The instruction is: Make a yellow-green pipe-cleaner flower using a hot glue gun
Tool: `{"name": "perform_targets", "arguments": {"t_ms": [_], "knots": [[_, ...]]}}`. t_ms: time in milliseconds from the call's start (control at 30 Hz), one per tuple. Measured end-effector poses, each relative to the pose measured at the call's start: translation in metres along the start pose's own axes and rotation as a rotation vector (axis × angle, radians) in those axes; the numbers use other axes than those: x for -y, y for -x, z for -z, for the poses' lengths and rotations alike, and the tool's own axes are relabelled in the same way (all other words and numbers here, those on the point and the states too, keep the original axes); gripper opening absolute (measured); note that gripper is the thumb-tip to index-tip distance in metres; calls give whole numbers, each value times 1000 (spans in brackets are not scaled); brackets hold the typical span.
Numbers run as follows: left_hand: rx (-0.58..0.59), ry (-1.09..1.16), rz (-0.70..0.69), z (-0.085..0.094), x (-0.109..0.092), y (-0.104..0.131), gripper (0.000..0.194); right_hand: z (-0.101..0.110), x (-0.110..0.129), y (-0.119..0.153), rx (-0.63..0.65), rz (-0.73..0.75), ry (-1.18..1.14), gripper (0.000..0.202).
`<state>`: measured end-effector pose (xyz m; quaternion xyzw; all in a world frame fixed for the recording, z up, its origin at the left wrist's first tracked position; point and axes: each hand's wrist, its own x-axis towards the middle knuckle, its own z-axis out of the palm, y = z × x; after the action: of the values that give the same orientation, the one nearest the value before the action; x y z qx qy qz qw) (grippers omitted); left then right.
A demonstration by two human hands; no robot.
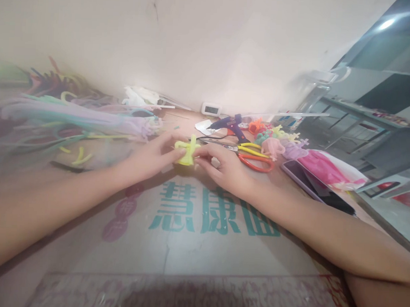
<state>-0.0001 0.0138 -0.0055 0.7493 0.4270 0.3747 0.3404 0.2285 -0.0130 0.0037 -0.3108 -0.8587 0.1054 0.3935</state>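
A small yellow looped shape (187, 158), apparently made of bent pipe cleaners, is between my two hands above the printed board. My left hand (160, 152) grips its left side with thumb and fingers. From the right, my right hand (221, 162) pinches at its edge, the fingertips close together. Just beyond my right hand are scissors or pliers with one yellow and one orange-red handle (257, 162). A purple glue gun (230, 124) lies behind them, its nozzle over a white scrap (206, 127).
Bundles of pastel pipe cleaners (91, 117) lie at left, blurred. A small white digital display (211, 109) stands by the wall. To the right are several coloured pipe-cleaner pieces (273, 146), a phone (317, 188), a pink-and-white bag (333, 170) and a clear jug (307, 92).
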Motion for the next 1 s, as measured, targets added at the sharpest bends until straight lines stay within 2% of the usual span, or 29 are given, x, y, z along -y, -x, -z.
{"name": "perform_targets", "arguments": {"t_ms": [100,333,533,733,900,1000], "knots": [[25,-41,-8,1,-2,0,48,0,-3,1,-24,68,64,22],[30,99,49,0,-8,0,54,1,-7,0,-5,196,126,30],[33,184,16,-2,-10,0,53,0,-4,0,-51,146,109,28],[21,181,50,-2,-8,0,55,-1,-5,1,-55,138,99,26],[33,221,19,-1,-3,-1,50,-1,-1,1,-81,38,82,21],[38,189,19,0,-1,-2,52,-1,-2,1,-69,77,82,19]]}}
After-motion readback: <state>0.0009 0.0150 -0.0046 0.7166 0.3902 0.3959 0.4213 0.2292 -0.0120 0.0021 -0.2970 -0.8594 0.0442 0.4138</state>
